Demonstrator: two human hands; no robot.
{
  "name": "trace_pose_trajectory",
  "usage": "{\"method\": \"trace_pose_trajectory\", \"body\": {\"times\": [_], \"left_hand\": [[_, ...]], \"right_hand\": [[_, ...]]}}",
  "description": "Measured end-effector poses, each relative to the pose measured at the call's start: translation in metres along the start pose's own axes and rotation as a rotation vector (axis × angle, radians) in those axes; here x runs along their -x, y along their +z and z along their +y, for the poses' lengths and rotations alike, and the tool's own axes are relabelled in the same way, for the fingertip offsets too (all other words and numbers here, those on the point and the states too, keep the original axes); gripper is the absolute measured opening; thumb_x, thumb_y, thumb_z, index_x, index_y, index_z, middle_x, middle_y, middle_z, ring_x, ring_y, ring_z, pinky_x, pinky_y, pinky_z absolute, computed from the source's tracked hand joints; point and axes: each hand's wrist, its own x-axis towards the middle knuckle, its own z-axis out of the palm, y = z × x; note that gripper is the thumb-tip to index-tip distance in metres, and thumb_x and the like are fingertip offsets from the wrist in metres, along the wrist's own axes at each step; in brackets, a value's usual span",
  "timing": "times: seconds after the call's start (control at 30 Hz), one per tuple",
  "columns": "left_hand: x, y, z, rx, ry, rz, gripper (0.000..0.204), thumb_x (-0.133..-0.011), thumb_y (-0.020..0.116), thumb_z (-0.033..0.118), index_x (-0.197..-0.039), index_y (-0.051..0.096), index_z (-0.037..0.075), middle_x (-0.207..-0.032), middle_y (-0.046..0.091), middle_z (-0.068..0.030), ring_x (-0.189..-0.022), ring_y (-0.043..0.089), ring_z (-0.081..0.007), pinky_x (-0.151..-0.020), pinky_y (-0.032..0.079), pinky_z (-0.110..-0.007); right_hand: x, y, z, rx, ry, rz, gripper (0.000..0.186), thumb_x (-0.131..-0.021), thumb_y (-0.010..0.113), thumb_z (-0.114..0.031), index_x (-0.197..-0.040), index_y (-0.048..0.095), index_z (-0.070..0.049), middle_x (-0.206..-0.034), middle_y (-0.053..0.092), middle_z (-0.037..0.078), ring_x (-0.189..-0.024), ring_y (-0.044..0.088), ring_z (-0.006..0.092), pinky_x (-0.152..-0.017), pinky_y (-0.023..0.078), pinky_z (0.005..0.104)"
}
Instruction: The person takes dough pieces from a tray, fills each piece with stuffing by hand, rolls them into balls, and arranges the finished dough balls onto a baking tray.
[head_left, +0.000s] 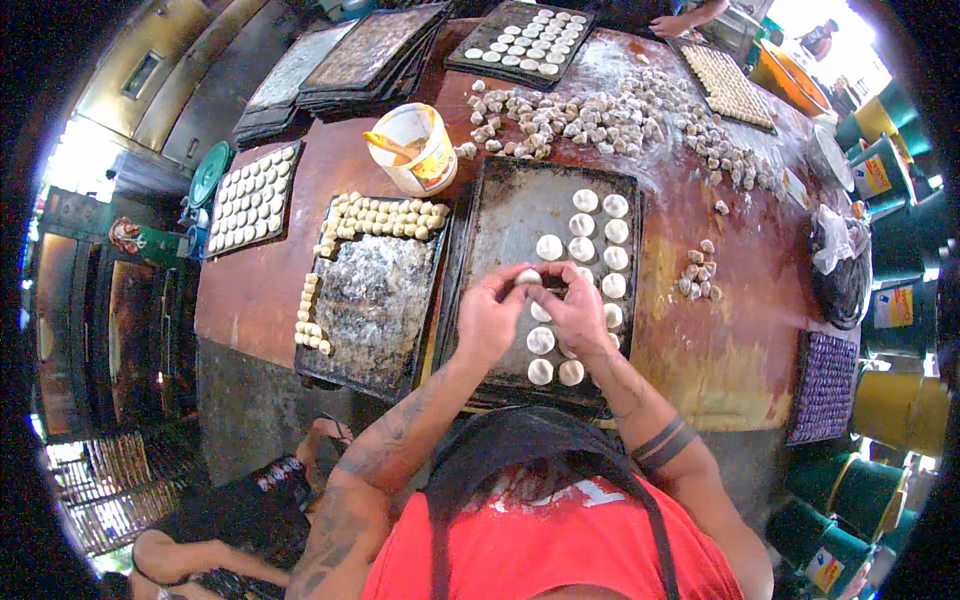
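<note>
Both hands meet over a dark baking tray (pixel 505 215), with a small pale dough ball (pixel 528 277) pinched between their fingertips. My left hand (pixel 492 310) grips it from the left. From the other side my right hand (pixel 572 308) closes on the same piece, its fingers bent. Flat round dough pieces (pixel 583 249) lie in rows on the right half of this tray; some are hidden under my right hand. To the left, another floured tray (pixel 365 290) carries small dough balls (pixel 385 215) along its far and left edges.
A white bucket (pixel 415 150) with a yellow-handled tool stands beyond the trays. Brown filling lumps (pixel 600 115) cover the far table (pixel 740 330), with a few more (pixel 700 272) at right. Filled trays (pixel 522 42) and stacked trays (pixel 370 60) stand farther off. Another person (pixel 235 510) is low at left.
</note>
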Motion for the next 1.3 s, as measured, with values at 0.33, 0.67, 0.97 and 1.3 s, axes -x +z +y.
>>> {"method": "trace_pose_trajectory", "body": {"times": [0.33,0.67,0.97,1.3], "left_hand": [[-0.001,-0.009,-0.017,-0.288,0.286,-0.025,0.072,-0.091,0.063,0.005,-0.157,0.035,0.000,-0.158,0.043,-0.0217,-0.149,0.041,-0.0295,-0.124,0.028,-0.038],[0.023,-0.065,-0.015,-0.246,-0.028,-0.238,0.035,-0.096,0.065,0.004,-0.131,0.061,0.002,-0.115,0.070,-0.0081,-0.106,0.066,-0.0170,-0.096,0.052,-0.033],[0.003,-0.262,-0.043,-0.990,0.049,0.454,0.022,-0.091,0.072,0.021,-0.103,0.071,0.003,-0.101,0.077,-0.0143,-0.093,0.074,-0.0337,-0.081,0.058,-0.043],[-0.017,-0.345,-0.052,-1.609,-0.114,0.474,0.014,-0.083,0.069,0.018,-0.087,0.073,0.005,-0.091,0.075,-0.0180,-0.086,0.073,-0.0393,-0.078,0.058,-0.051]], "right_hand": [[-0.144,-0.043,0.030,1.058,-0.145,0.032,0.044,-0.087,0.067,-0.028,-0.126,0.065,-0.006,-0.126,0.066,0.018,-0.122,0.059,0.0386,-0.101,0.048,0.0492],[-0.134,-0.079,0.022,0.942,-0.280,0.155,0.041,-0.092,0.066,-0.028,-0.127,0.065,-0.007,-0.121,0.068,0.020,-0.114,0.064,0.0377,-0.100,0.050,0.0498],[-0.053,-0.324,0.103,1.177,-0.022,0.515,0.026,-0.094,0.064,-0.021,-0.112,0.070,-0.004,-0.102,0.071,0.015,-0.094,0.068,0.0309,-0.085,0.055,0.0429],[0.030,-0.200,0.068,-0.603,0.245,0.600,0.008,-0.100,0.057,-0.018,-0.095,0.061,-0.013,-0.070,0.054,-0.002,-0.052,0.048,0.0078,-0.041,0.034,0.0226]]}}
